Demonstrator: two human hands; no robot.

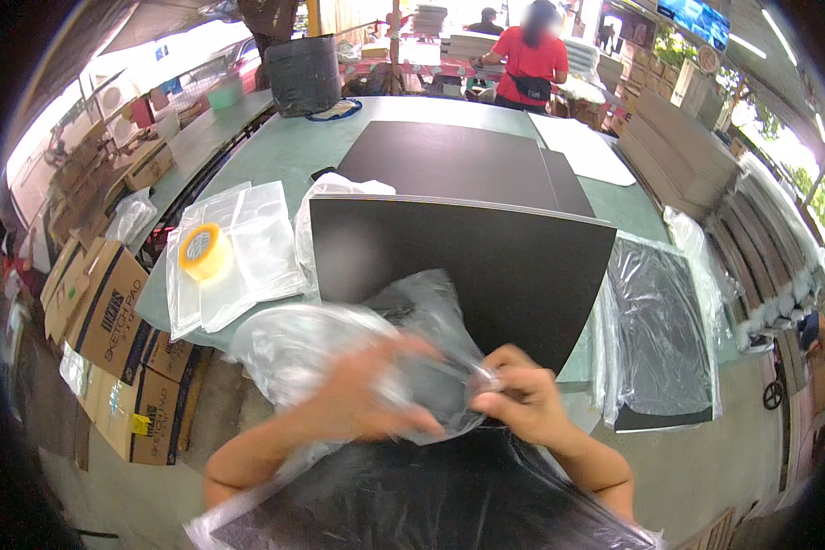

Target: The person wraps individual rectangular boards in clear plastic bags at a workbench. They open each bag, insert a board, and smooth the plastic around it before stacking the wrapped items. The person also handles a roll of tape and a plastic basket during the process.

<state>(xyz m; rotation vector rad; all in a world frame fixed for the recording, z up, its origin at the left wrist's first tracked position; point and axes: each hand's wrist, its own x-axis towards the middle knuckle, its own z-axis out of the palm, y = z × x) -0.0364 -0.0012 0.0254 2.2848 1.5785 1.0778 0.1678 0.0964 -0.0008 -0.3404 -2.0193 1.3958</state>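
Note:
A clear plastic bag (293, 348) is bunched up in front of me, its loose part spreading to the left. My right hand (525, 399) pinches the gathered plastic between thumb and fingers. Blurred by motion, my left hand (367, 385) is curved against the plastic, thumb and fingers apart. Closest to my body, below both hands, lies a black board (412, 500) covered in clear plastic. Behind the hands a bare black board (486, 266) stands tilted on the table, its lower left part hidden by the bag.
More black boards (440, 151) lie flat on the green table (229, 174). At left, a yellow tape roll (204, 252) rests on flat clear bags (257, 284). Wrapped black boards (660, 330) lie at right. Cartons (101, 312) stand left; a person in red (533, 60) stands beyond the table.

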